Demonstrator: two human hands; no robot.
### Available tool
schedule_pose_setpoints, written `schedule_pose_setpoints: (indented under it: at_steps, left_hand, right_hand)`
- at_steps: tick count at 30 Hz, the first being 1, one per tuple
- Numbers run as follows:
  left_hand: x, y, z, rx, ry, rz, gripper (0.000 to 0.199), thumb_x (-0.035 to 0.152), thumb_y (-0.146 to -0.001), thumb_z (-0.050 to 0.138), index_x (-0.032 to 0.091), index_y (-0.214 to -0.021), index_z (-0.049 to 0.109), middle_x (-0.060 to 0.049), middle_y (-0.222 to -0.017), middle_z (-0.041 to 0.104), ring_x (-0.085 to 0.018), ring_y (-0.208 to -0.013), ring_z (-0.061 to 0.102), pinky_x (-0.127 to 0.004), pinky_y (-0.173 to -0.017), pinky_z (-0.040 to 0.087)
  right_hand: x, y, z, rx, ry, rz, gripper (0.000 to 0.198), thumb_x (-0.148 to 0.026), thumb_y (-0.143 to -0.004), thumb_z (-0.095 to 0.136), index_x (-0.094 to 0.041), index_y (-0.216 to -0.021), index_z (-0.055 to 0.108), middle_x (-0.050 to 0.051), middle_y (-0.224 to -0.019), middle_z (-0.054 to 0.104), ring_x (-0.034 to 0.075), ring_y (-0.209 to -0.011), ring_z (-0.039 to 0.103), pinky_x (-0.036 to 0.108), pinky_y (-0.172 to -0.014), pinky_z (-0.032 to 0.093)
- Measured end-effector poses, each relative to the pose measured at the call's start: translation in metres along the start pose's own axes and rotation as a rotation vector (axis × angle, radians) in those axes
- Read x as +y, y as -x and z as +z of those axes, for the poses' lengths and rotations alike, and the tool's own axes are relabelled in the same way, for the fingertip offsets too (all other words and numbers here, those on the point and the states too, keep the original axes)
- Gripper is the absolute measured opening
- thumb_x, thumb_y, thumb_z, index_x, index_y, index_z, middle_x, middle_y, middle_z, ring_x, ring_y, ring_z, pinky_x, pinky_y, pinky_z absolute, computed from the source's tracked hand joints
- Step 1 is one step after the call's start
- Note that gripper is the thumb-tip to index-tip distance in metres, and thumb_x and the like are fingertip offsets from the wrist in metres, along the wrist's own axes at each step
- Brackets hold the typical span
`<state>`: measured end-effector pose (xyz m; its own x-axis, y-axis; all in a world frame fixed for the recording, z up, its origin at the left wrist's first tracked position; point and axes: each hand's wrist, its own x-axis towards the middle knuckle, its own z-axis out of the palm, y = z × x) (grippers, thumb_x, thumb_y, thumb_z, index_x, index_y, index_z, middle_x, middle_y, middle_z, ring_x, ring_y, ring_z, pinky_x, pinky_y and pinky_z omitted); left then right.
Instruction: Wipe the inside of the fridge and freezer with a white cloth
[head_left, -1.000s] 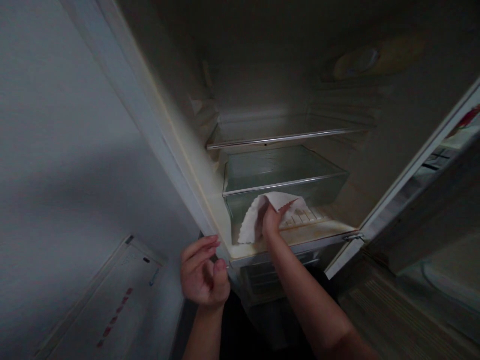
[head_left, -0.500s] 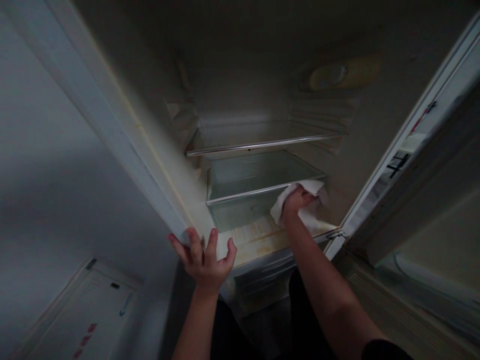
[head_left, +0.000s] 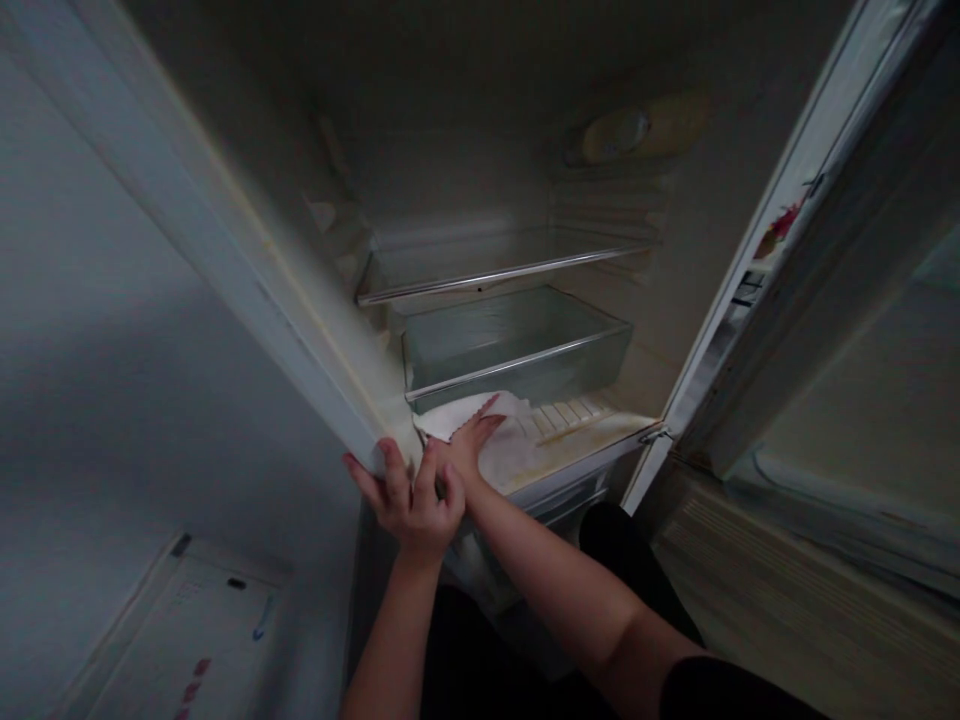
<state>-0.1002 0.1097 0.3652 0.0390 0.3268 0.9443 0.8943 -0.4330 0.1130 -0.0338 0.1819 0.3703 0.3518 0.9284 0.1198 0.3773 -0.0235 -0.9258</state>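
Note:
Inside the open refrigerator [head_left: 315, 340], my right hand [head_left: 466, 445] presses a white cloth [head_left: 510, 450] onto the stained refrigerator floor [head_left: 585, 440], near the left wall. Part of the cloth bunches past its fingers, up against the clear drawer [head_left: 525, 345]. My left hand [head_left: 416, 505] has its fingers spread, with the fingertips at the lower left edge of the refrigerator. It holds nothing. In the picture the two hands overlap slightly, the left one nearer to me.
Above the drawer sits a glass shelf [head_left: 495, 270] with a shiny front strip. A yellowish fitting [head_left: 637, 130] is on the right inner wall. The refrigerator door [head_left: 862, 380] stands wide on the right. A white box [head_left: 187, 630] with red marks is at lower left.
My right hand has swept the cloth from the right side of the refrigerator floor to the left. My left hand stays at the left edge. The view has shifted slightly right.

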Motion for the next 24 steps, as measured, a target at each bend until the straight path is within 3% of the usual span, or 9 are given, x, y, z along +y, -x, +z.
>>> schedule_pose_setpoints:
  at_steps: [3,7,10,13,15,17,19,22,24]
  left_hand:
    - [-0.003,-0.001,0.0,-0.032,0.057,-0.04,0.041,0.023,-0.078,0.07,0.021,-0.119,0.068,-0.017,-0.161,0.035,-0.046,-0.154,0.001,-0.078,-0.117,0.017]
    - [-0.009,0.0,0.0,0.0,0.099,-0.01,0.041,0.022,-0.078,0.07,0.022,-0.119,0.068,-0.017,-0.159,0.038,-0.045,-0.155,0.004,-0.079,-0.116,0.019]
    - [-0.018,0.002,0.0,-0.019,0.14,0.038,0.046,0.018,-0.078,0.07,0.023,-0.124,0.067,-0.017,-0.159,0.038,-0.046,-0.154,0.001,-0.082,-0.115,0.016]
    - [-0.029,0.006,0.002,-0.067,0.166,0.103,0.051,0.014,-0.079,0.069,0.026,-0.128,0.067,-0.015,-0.161,0.034,-0.046,-0.154,-0.006,-0.084,-0.114,0.01]
    - [-0.035,0.008,0.003,-0.077,0.18,0.135,0.051,0.013,-0.078,0.071,0.028,-0.127,0.067,-0.012,-0.165,0.028,-0.047,-0.153,-0.009,-0.086,-0.113,0.006]
    - [-0.038,0.008,0.004,-0.078,0.188,0.16,0.052,0.014,-0.077,0.073,0.03,-0.126,0.067,-0.008,-0.168,0.022,-0.049,-0.152,-0.009,-0.086,-0.113,0.003]
    - [-0.04,0.006,0.004,-0.087,0.176,0.176,0.056,0.013,-0.076,0.073,0.034,-0.127,0.066,0.001,-0.17,0.014,-0.05,-0.152,-0.006,-0.085,-0.115,0.003]
    - [-0.037,-0.002,0.005,-0.09,0.139,0.152,0.058,0.012,-0.077,0.07,0.044,-0.126,0.062,0.018,-0.168,0.005,-0.049,-0.152,-0.003,-0.084,-0.117,0.008]
    - [-0.026,-0.004,0.003,-0.072,0.127,0.124,0.059,0.013,-0.078,0.068,0.047,-0.126,0.06,0.023,-0.167,0.0,-0.05,-0.152,-0.003,-0.085,-0.116,0.009]
  right_hand:
    - [0.015,0.011,0.0,-0.118,0.243,-0.044,0.11,-0.045,-0.09,0.062,0.009,-0.157,-0.006,0.041,-0.158,0.0,0.049,-0.151,-0.002,0.063,-0.118,0.017]
    - [0.037,0.02,-0.03,-0.176,0.521,-0.193,0.1,-0.041,-0.092,0.059,-0.001,-0.162,-0.001,0.036,-0.16,0.01,0.047,-0.152,0.005,0.06,-0.119,0.016]
    - [0.059,0.018,-0.071,-0.203,0.633,-0.27,0.091,-0.049,-0.093,0.057,-0.015,-0.164,0.012,0.026,-0.162,0.021,0.041,-0.152,0.017,0.056,-0.121,0.015]
    - [0.086,0.003,-0.123,-0.129,0.695,-0.228,0.08,-0.06,-0.094,0.051,-0.017,-0.159,0.033,0.02,-0.158,0.034,0.039,-0.15,0.024,0.053,-0.122,0.015]
    - [0.105,-0.009,-0.159,-0.036,0.718,-0.183,0.063,-0.05,-0.1,0.044,-0.018,-0.154,0.043,0.016,-0.157,0.039,0.036,-0.15,0.025,0.051,-0.122,0.016]
    - [0.122,-0.018,-0.191,0.017,0.684,-0.174,0.051,-0.033,-0.102,0.04,-0.016,-0.148,0.051,0.014,-0.154,0.044,0.032,-0.149,0.028,0.05,-0.123,0.015]
    - [0.137,-0.019,-0.215,0.019,0.486,-0.181,0.045,-0.021,-0.098,0.044,-0.011,-0.138,0.06,0.016,-0.149,0.049,0.028,-0.146,0.034,0.047,-0.123,0.016]
    - [0.155,-0.004,-0.234,0.027,0.107,-0.161,0.038,-0.024,-0.094,0.05,-0.01,-0.123,0.068,0.017,-0.135,0.061,0.024,-0.133,0.05,0.041,-0.119,0.029]
    - [0.165,0.018,-0.235,0.089,-0.055,-0.1,0.043,-0.034,-0.099,0.04,-0.01,-0.121,0.068,0.015,-0.12,0.069,0.022,-0.119,0.06,0.037,-0.108,0.043]
